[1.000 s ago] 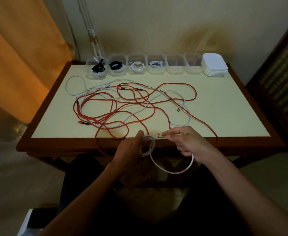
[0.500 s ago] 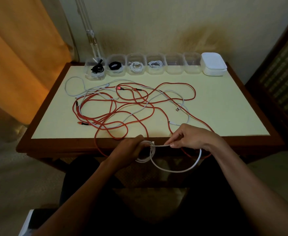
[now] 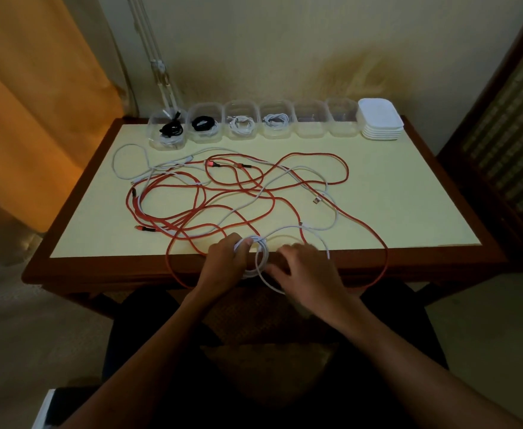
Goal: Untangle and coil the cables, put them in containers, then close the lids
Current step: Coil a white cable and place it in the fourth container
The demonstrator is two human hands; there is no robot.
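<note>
Left hand [image 3: 226, 257] pinches the white cable coil [image 3: 255, 258] so the loops can't spring apart. Right hand [image 3: 305, 267] is blurry, can't tell its grip, probably feeding the next loop.

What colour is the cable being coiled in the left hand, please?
White; the cable shows best in the head view.
</note>
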